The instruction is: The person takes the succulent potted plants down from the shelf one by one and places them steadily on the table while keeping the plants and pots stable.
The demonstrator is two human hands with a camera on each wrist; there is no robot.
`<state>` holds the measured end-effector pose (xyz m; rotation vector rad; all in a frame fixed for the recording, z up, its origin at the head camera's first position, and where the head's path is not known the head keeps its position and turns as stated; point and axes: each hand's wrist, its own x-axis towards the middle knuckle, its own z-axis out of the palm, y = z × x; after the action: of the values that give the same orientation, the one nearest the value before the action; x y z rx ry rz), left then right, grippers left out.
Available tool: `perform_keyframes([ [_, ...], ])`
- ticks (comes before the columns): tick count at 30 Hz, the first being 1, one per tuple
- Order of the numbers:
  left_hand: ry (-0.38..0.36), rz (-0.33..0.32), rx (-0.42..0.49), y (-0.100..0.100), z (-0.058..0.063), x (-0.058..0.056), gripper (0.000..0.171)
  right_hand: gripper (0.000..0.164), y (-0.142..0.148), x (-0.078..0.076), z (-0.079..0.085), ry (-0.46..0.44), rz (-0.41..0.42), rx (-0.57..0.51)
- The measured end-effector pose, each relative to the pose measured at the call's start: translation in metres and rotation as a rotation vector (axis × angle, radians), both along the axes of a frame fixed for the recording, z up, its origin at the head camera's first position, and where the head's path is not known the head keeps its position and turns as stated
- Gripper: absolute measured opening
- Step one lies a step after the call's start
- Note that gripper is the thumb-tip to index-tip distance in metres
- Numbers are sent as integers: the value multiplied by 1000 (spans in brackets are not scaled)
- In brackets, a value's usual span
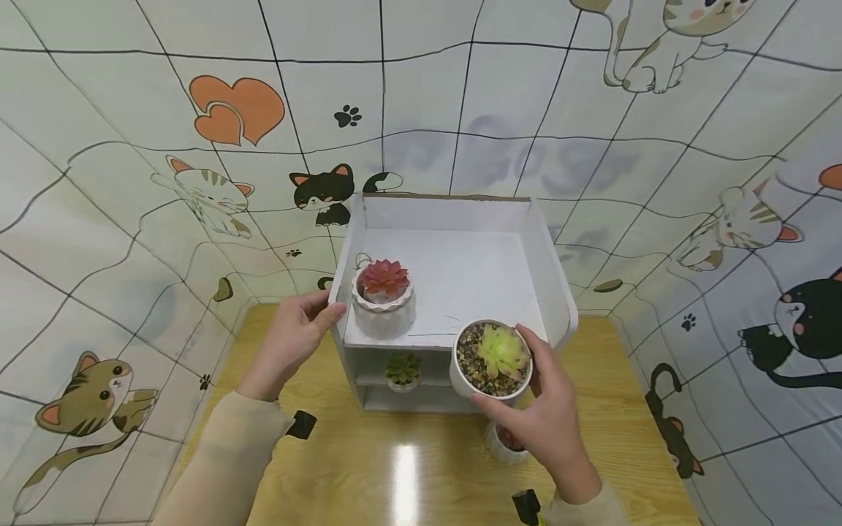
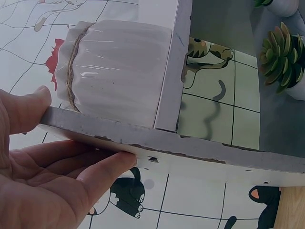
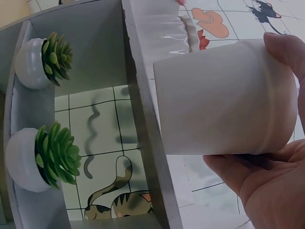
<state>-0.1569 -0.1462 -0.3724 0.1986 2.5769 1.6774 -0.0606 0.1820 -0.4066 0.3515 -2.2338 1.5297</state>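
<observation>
My right hand (image 1: pixel 549 416) grips a white pot with a pale green succulent (image 1: pixel 503 351) and pebbles, held at the front edge of the shelf's top board. The right wrist view shows this pot (image 3: pixel 219 100) from the side, thumb and fingers on opposite sides. With my left hand (image 1: pixel 289 340) I hold the left side panel of the white shelf (image 1: pixel 454 277), thumb and fingers on either side of its edge (image 2: pixel 114 131). Beside that hand, a red succulent (image 1: pixel 384 277) stands on the top board in a ruffled white pot (image 2: pixel 119 71) tied with twine.
Two small green succulents in white pots (image 3: pixel 33 62) stand on the lower shelf. Another reddish plant in a pale pot (image 1: pixel 505 446) is on the wooden table (image 1: pixel 349 475), partly behind my right hand. Cat-printed, grid-lined cloth (image 1: pixel 421 95) surrounds the table.
</observation>
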Motion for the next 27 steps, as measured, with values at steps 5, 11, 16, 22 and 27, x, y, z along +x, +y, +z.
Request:
perform_keyframes([
  [5, 4, -9, -4, -1, 1, 1, 43, 100, -4, 4, -5, -14, -2, -8],
  [11, 4, -14, 4, -1, 1, 0, 43, 101, -8, 6, -10, -9, 24, -22],
  [16, 7, -12, 12, -2, -1, -1, 43, 101, -12, 9, -16, -4, 69, -73],
  [22, 5, -13, 6, -1, 0, -1, 44, 100, -15, 11, -23, -18, 105, -118],
  [27, 0, -12, 0, -1, 0, -1, 44, 98, -17, 12, -27, -31, 95, -116],
])
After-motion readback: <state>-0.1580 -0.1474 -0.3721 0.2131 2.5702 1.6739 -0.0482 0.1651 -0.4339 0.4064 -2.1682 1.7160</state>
